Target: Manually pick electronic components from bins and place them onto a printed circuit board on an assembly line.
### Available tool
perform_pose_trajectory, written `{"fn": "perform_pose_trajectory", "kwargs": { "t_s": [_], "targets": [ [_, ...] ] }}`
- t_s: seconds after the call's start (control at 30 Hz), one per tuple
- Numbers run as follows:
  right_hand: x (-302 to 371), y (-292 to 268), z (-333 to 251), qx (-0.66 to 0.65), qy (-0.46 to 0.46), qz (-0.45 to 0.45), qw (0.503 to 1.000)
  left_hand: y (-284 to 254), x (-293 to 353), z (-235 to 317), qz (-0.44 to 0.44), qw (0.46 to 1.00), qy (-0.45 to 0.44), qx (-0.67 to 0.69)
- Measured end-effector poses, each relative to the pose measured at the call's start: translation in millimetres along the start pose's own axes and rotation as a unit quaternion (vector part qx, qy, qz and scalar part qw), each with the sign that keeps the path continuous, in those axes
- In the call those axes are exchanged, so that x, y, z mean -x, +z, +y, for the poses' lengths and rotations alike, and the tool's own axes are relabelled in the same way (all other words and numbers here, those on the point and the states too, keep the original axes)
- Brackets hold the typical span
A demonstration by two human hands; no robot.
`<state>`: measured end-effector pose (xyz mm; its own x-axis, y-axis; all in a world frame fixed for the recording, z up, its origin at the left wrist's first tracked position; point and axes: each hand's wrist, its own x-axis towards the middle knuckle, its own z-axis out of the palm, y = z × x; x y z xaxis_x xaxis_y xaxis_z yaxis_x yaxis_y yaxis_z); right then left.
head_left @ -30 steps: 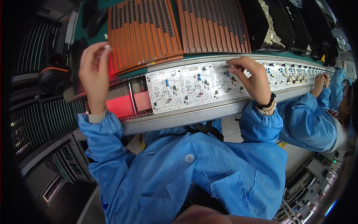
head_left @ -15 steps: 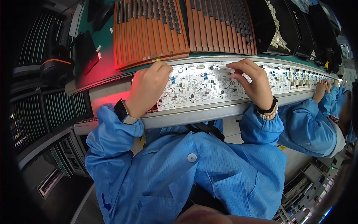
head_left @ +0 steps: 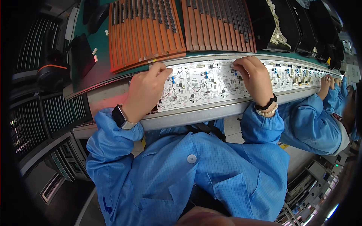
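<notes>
A white circuit board panel point(head_left: 200, 97), fitted with several small blue and black components, lies on the conveyor line in front of me. My left hand point(head_left: 149, 87) is at the panel's upper left corner, its fingers drawn together; whatever they hold, if anything, is hidden. Over the upper edge of the panel, farther right, my right hand point(head_left: 257, 77) pinches a small white connector, mostly covered by the fingertips. That hand hides part of the board beneath it.
Two orange trays point(head_left: 145, 45) with rows of black parts stand behind the conveyor's metal rail point(head_left: 200, 115). Black bins at the back right hold white connectors point(head_left: 277, 34). More boards point(head_left: 294, 77) run rightward, where a co-worker's hand point(head_left: 324, 86) is at work.
My right hand has brought the white connector up to the panel's upper edge, its fingers closing in. My left hand stays at the corner. The whole view has shifted slightly.
</notes>
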<state>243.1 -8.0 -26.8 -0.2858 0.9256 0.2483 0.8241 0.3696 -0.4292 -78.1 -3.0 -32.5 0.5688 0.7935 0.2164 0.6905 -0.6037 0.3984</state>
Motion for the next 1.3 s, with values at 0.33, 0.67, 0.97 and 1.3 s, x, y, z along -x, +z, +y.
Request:
{"fn": "perform_pose_trajectory", "kwargs": {
  "t_s": [0.33,0.67,0.97,1.3],
  "targets": [
    [0,14,-2,0.094,-0.052,0.052,0.993,-12,12,6,0.052,0.999,0.0,0.007],
    [-5,2,0,0.113,-0.047,0.058,0.991,-53,61,-2,0.154,0.983,-0.098,-0.011],
    [7,1,-76,-0.007,-0.091,0.051,0.994,-112,261,-66,0.604,0.691,-0.394,0.044],
    [-20,40,-162,-0.097,-0.262,-0.048,0.959,-124,489,-225,0.844,0.339,-0.353,0.218]
  ]
}}
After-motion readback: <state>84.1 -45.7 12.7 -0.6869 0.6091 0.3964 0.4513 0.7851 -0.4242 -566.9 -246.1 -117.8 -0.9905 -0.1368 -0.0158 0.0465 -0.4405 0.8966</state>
